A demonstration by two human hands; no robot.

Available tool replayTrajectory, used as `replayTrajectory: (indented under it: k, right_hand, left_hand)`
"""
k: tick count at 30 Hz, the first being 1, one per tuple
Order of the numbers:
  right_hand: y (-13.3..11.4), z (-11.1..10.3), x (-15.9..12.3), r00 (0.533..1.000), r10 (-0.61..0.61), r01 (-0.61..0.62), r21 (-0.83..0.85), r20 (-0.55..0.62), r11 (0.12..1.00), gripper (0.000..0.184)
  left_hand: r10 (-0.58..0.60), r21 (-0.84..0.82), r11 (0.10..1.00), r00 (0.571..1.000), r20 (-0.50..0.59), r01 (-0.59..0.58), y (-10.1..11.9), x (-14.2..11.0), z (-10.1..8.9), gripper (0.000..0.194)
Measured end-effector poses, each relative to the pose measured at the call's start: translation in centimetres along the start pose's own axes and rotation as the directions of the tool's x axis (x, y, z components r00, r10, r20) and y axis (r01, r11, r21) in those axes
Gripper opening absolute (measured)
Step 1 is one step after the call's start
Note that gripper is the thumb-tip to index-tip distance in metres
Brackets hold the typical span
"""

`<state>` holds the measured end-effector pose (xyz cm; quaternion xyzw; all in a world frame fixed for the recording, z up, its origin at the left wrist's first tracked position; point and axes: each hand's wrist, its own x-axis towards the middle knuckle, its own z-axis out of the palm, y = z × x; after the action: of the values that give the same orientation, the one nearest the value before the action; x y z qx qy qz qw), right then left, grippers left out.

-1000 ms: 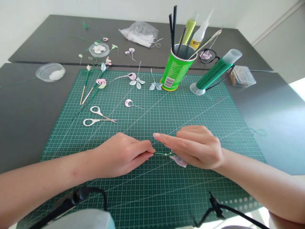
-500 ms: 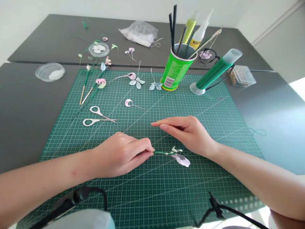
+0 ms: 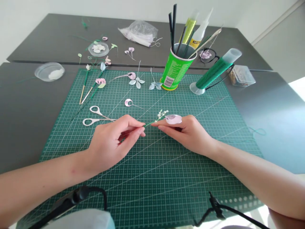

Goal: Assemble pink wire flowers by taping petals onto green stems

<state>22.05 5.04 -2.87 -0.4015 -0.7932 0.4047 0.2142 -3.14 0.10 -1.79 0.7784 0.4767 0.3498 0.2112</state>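
My left hand [image 3: 114, 140] pinches the green stem of an artificial flower sprig [image 3: 150, 122] between thumb and fingertips. Small white buds [image 3: 162, 114] and one pale lilac petal [image 3: 173, 119] sit at the sprig's far end, which points right. That petal overlaps the index finger of my right hand [image 3: 186, 130]. My right thumb and forefinger are pressed together just below the sprig; whether something thin is between them I cannot make out. Both hands are over the green cutting mat [image 3: 152, 190]. White-handled scissors [image 3: 95, 121] lie left of my left hand, blades partly hidden by it.
A green can [image 3: 175, 71] of tools stands behind my hands, with a green-wound tube on a round foot [image 3: 211, 74] to its right. Loose petals [image 3: 128, 102], blue leaf pieces [image 3: 137, 82] and flower stems [image 3: 84, 89] lie along the mat's back. Shallow dishes [image 3: 40, 74] are at left.
My left hand has lifted the sprig up and away from me, so its buds and petal now stand at my right fingers. My right hand has hardly moved.
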Motion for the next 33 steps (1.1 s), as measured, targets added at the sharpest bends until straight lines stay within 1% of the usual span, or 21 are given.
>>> replayTrajectory:
  k: [3,5,8,12,14,18,20,24,28,33]
  right_hand:
    - [-0.3,-0.1,0.0,0.998,-0.062,0.063,-0.014,0.027,0.998,0.031]
    - [-0.4,-0.1,0.0,0.995,-0.093,0.094,-0.027,0.028,0.995,0.030]
    - [-0.4,0.0,0.1,0.992,-0.120,0.123,-0.066,0.040,0.990,0.028]
    - [-0.1,0.0,0.1,0.989,-0.129,0.138,-0.132,0.072,0.982,0.025]
    - [0.0,0.1,0.0,0.984,-0.155,0.166,-0.135,0.094,0.977,0.025]
    - [0.0,0.1,-0.3,0.952,-0.257,0.272,-0.074,0.165,0.959,0.023]
    - [-0.1,0.1,-0.5,0.938,-0.281,0.296,-0.046,0.202,0.954,0.022]
    - [-0.4,-0.1,-0.7,0.920,-0.279,0.279,0.041,0.274,0.959,0.022]
    - [-0.9,-0.3,-0.7,0.913,-0.281,0.247,0.146,0.297,0.958,0.024]
    - [-1.5,-0.5,-0.8,0.901,-0.300,0.236,0.226,0.314,0.945,0.024]
  left_hand:
    - [-0.172,-0.075,0.982,0.985,0.004,0.172,0.1,0.5,0.0,0.006]
    - [-0.230,-0.112,0.966,0.973,0.032,0.233,0.0,0.7,0.0,0.011]
    - [-0.249,-0.127,0.959,0.967,0.059,0.255,-0.1,0.9,0.0,0.014]
    - [-0.269,-0.121,0.955,0.963,0.022,0.269,0.0,1.0,-0.2,0.015]
    - [-0.287,-0.137,0.949,0.958,0.011,0.286,0.1,1.1,-0.2,0.014]
    - [-0.337,-0.183,0.922,0.940,0.055,0.341,-0.1,1.3,-0.2,0.013]
    - [-0.354,-0.197,0.910,0.931,0.084,0.364,-0.2,1.4,-0.1,0.013]
    - [-0.369,-0.191,0.903,0.922,0.116,0.385,-0.2,1.6,-0.1,0.016]
    - [-0.352,-0.171,0.911,0.925,0.146,0.374,-0.4,1.7,-0.1,0.018]
    - [-0.351,-0.174,0.908,0.919,0.181,0.382,-0.7,1.8,0.0,0.019]
